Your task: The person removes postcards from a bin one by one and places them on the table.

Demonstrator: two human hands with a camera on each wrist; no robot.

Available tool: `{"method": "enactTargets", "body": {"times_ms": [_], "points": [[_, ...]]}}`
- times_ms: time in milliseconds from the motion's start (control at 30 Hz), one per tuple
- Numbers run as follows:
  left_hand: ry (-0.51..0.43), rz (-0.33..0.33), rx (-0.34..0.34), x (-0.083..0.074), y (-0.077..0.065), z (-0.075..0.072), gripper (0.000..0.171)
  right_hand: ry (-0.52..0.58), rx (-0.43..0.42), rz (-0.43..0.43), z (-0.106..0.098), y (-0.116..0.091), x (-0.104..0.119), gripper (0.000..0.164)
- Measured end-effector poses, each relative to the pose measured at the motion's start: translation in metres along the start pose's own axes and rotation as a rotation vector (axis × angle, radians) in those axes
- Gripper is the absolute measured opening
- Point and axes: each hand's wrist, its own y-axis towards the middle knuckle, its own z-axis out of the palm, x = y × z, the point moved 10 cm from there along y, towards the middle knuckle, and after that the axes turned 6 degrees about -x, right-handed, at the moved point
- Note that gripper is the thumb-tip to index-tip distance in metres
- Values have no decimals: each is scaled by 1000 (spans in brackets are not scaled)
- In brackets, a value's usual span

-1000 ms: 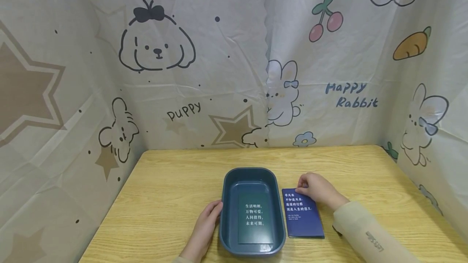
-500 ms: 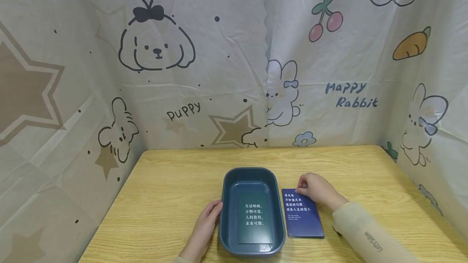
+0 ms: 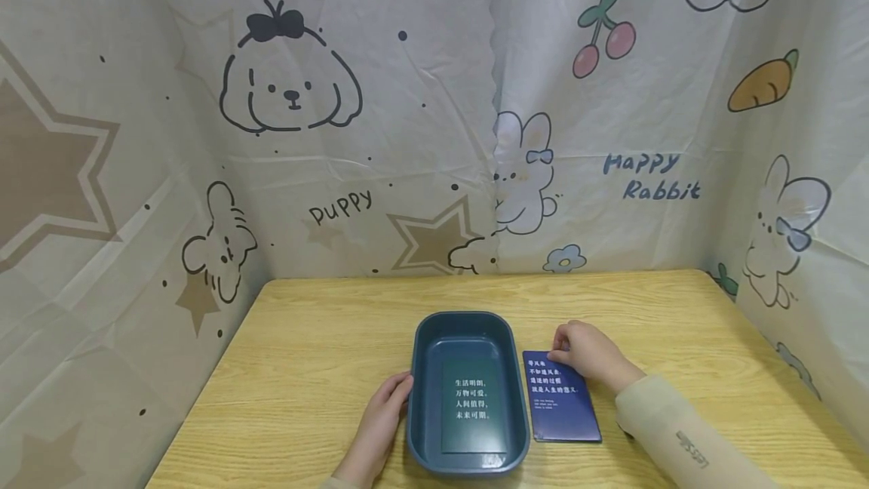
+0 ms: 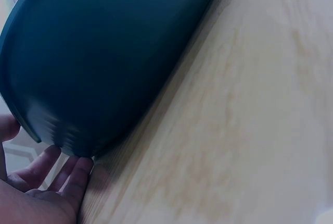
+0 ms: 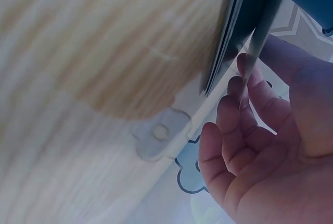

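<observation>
A dark teal tray (image 3: 468,328) stands on the table, with a dark green notebook (image 3: 473,432) lying flat inside it. My left hand (image 3: 380,417) holds the tray's left rim; in the left wrist view, the thumb is at the rim and the other fingertips meet the outer wall. Right of the tray lies a thin navy blue notebook (image 3: 566,421) with white lettering. My right hand (image 3: 587,349) pinches its far edge between thumb and fingers. In the right wrist view, this cover (image 5: 270,18) stands apart from several thin layers (image 5: 225,39) under it.
The wood-grain table (image 3: 326,353) runs back to a pale cloth curtain (image 3: 421,96) printed with cartoon animals, which also hangs at both sides. A dark object peeks out beneath the right sleeve (image 3: 679,429).
Both hands keep their places at the tray and the navy notebook. Only a very slight shift of the whole head view shows.
</observation>
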Motion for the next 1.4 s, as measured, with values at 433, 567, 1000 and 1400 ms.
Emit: {"method": "enactTargets", "body": {"times_ms": [433, 567, 1000, 1400], "points": [[0, 11, -3, -4, -3, 0, 63, 11, -16, 5, 1, -1, -2, 19], [-2, 11, -5, -3, -3, 0, 62, 2, -16, 5, 1, 0, -2, 19], [-2, 8, -5, -2, -1, 0, 62, -8, -32, -9, -2, -2, -1, 20], [-6, 10, -5, -2, -2, 0, 62, -16, -15, 3, 0, -1, -1, 19]]}}
